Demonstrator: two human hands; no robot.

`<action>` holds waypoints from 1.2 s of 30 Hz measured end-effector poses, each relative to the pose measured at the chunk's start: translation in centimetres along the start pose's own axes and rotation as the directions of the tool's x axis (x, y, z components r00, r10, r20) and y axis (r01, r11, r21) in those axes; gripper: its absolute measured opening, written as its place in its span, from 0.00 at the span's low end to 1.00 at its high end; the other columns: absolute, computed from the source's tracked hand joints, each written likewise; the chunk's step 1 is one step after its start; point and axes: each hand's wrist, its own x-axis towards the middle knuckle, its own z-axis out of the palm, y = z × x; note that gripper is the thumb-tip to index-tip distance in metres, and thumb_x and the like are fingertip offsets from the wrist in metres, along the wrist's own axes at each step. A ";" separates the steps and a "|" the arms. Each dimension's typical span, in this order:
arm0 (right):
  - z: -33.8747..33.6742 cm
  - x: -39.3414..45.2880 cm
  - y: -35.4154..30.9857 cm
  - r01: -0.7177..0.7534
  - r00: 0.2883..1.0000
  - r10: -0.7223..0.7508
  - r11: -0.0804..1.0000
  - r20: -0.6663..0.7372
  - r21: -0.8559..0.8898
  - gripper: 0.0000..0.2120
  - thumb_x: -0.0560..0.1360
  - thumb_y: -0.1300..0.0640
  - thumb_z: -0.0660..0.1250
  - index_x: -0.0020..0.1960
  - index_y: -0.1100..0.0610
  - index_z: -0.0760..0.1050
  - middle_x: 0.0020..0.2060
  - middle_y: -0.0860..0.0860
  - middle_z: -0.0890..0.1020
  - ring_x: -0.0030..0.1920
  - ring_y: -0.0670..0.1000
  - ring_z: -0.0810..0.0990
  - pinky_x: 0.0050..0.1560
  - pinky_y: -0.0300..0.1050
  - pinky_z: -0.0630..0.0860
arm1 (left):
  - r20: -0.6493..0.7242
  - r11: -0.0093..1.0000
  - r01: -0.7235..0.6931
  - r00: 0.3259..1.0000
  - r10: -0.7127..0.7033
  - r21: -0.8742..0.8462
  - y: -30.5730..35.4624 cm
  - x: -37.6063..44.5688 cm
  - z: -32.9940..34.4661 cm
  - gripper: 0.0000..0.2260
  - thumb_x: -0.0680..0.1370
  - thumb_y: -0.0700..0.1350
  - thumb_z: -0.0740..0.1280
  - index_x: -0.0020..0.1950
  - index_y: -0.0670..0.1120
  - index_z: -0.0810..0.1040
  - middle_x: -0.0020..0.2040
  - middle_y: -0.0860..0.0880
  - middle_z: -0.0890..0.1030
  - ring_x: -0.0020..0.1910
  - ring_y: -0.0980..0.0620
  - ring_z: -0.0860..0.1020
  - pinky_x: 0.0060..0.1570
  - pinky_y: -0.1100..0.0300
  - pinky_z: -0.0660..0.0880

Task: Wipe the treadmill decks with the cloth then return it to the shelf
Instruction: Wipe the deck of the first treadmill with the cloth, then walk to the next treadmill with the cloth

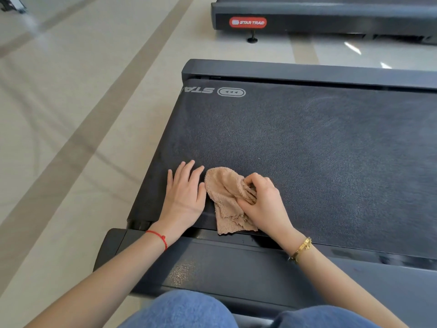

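Right hand point(262, 200) fingers curled, gripping tan cloth point(227, 200) on treadmill belt point(307, 143); cloth runs lengthwise toward near rail. Left hand point(184, 195) flat, fingers straight, beside cloth.

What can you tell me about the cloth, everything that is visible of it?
The cloth is a small, light brown piece of fluffy terry fabric, crumpled and loosely bunched. It lies on the dark treadmill belt, its lower edge hanging over the belt's near end. The right hand grips its right side; the left hand lies flat beside it.
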 end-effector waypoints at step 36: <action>-36.1 10.0 -42.1 -0.579 0.814 0.433 0.640 0.386 0.505 0.14 0.71 0.60 0.74 0.53 0.52 0.73 0.42 0.48 0.85 0.42 0.49 0.84 0.38 0.38 0.79 | -0.064 0.984 0.153 0.985 -0.159 -0.086 13.7 -6.6 -55.6 0.12 0.76 0.37 0.69 0.59 0.43 0.81 0.54 0.48 0.83 0.52 0.49 0.81 0.55 0.55 0.78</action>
